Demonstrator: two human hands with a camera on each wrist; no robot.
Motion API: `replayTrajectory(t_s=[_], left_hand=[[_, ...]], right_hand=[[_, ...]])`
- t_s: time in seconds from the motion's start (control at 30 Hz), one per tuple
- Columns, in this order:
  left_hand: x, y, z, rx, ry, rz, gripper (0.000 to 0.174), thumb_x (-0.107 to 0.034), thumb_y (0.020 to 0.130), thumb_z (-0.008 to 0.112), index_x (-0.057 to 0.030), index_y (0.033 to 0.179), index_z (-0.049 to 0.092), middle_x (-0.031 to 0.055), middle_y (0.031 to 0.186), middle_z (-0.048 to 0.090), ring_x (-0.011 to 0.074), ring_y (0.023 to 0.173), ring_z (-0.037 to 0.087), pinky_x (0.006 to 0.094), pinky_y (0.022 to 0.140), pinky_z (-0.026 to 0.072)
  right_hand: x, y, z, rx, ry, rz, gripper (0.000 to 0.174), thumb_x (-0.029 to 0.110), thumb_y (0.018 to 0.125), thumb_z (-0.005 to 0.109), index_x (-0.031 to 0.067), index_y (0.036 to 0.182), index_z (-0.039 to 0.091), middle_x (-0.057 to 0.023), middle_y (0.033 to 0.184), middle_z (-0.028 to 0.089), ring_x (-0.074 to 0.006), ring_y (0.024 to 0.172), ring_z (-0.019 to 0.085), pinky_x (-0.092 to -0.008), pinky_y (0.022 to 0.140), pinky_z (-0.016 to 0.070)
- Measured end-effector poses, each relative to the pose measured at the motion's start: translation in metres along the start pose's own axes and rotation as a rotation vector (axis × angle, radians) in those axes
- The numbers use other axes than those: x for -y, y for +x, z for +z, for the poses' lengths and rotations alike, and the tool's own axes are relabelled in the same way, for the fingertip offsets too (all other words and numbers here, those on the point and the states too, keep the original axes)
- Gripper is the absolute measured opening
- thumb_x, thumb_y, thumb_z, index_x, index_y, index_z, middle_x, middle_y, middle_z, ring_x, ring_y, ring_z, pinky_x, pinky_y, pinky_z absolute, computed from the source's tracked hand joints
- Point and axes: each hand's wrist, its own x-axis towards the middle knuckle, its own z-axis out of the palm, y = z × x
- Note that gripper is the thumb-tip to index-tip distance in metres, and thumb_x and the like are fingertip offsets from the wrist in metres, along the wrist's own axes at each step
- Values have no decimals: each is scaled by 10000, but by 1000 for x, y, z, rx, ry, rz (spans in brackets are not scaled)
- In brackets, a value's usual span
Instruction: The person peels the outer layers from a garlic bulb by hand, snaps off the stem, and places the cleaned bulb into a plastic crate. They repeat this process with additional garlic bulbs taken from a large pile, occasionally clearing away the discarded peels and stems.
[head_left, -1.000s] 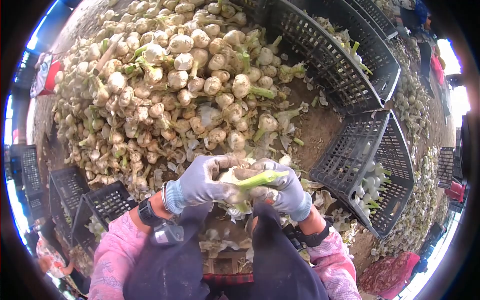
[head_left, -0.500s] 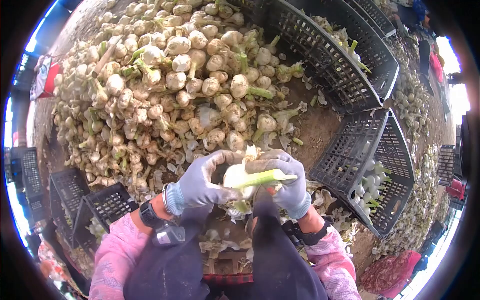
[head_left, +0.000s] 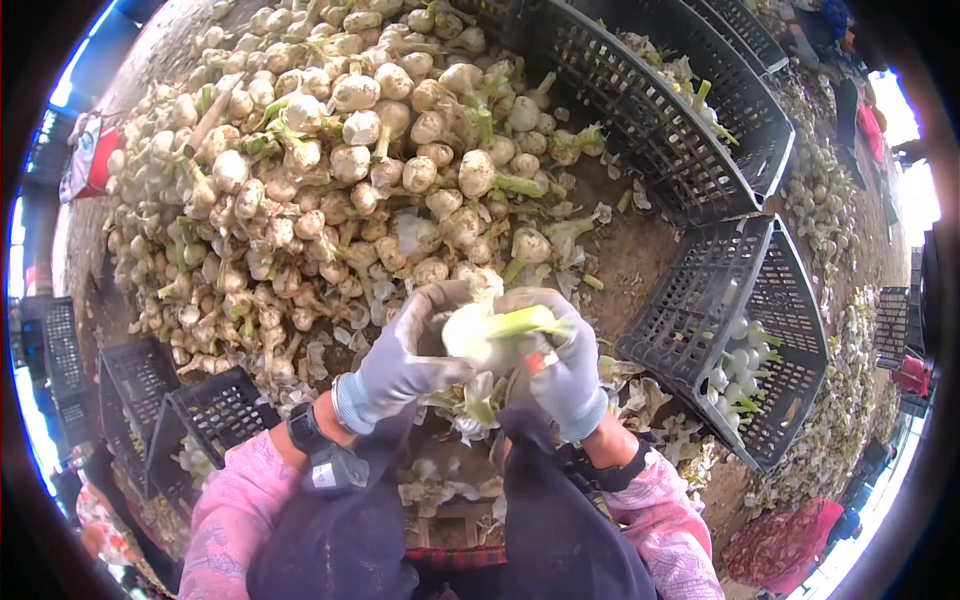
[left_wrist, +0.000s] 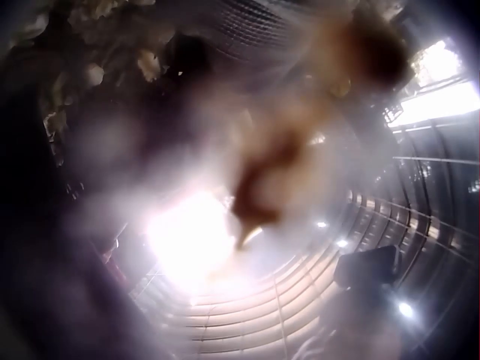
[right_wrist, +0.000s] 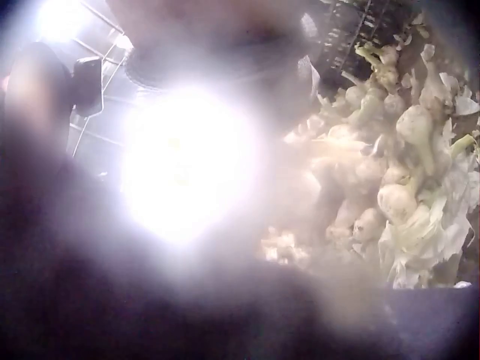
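In the head view a garlic bulb (head_left: 466,336) with a thick green stem (head_left: 524,320) is held up over the person's lap, its smooth white side showing. The gloved left hand (head_left: 405,350) grips the bulb from the left, fingers above and thumb below. From the right, the gloved right hand (head_left: 568,378) curls its fingers at the stem side and the dry outer skin (head_left: 486,284), slightly blurred. Stripped leaves and skin (head_left: 480,400) hang just below the hands. Glare and blur hide the grasp in both wrist views.
A big heap of soiled garlic (head_left: 300,200) spreads ahead and left. At the right stands a black crate (head_left: 690,300) with clean white bulbs (head_left: 742,365). A larger black crate (head_left: 640,110) lies behind it, and more crates (head_left: 215,408) stand at left. Loose skins litter the ground.
The bulb has turned so more of its white side shows. Both hands have risen slightly, and the right hand has shifted a little left, with the dry skin pulled up at the top.
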Motion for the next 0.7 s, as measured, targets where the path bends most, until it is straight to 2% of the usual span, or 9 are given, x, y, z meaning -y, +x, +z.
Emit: replayTrajectory(t_s=[0.1,0.2,0.33,0.4,0.43,0.47,0.53,0.63,0.7], left_hand=[[5,-3,4,-82,248,56,768,-134,751,845,-3,1380,424,102,1248,594,178,1128,604,320,973,507],[-6,-5,-2,8,111,-90,716,-160,773,836,-1,1356,453,91,1227,606,161,1099,616,309,951,519],[-16,-6,-1,71,-47,-204,819,-190,704,881,26,1370,457,142,1299,592,224,1181,604,361,1016,496],[-7,-7,-8,313,-88,-249,851,-155,690,886,18,1395,442,176,1343,572,250,1238,573,391,1049,474],[-8,-13,-1,422,-105,-313,903,-128,676,899,11,1422,409,189,1364,561,267,1264,553,395,1073,450],[-7,-12,5,512,-134,-369,945,-101,672,901,-1,1448,372,181,1358,565,275,1264,551,389,1088,434],[-7,-8,2,462,-105,-293,896,-70,746,837,-24,1479,325,128,1370,546,233,1262,541,372,1085,425],[-1,-1,-9,283,-82,-78,892,-65,753,837,-52,1486,329,102,1358,544,217,1243,552,377,1056,457],[-6,-2,-2,128,-41,-19,896,-87,738,855,-36,1472,344,82,1313,557,199,1193,574,352,1019,489]], right_hand=[[8,2,7,-15,-342,-242,246,10,787,719,34,1022,649,-126,997,690,-267,970,670,-334,864,515],[13,1,8,-40,-238,-10,239,-17,790,691,28,1020,645,-129,995,691,-279,908,681,-327,827,526],[-3,1,7,-22,-103,77,201,-47,879,546,28,1050,621,-70,886,663,-178,819,653,-289,758,525],[-4,9,3,-174,160,373,197,13,944,484,-1,1103,599,-51,958,665,-139,846,639,-261,766,508],[-44,8,-15,-165,627,429,192,51,993,472,3,1146,577,-54,992,663,-120,916,640,-273,796,517],[-69,15,-30,-145,595,439,203,41,957,522,10,1149,580,-86,987,670,-183,955,658,-325,823,537],[-91,28,-48,-69,-825,-162,327,36,891,601,57,1217,572,-112,990,653,-246,851,652,-342,714,537],[-49,17,-56,-11,-1165,-261,412,98,864,672,91,1269,596,-144,1014,658,-310,870,657,-397,737,546],[-13,5,-46,-15,-831,-209,454,154,834,735,90,1268,617,-135,1042,655,-296,891,657,-389,765,549]])
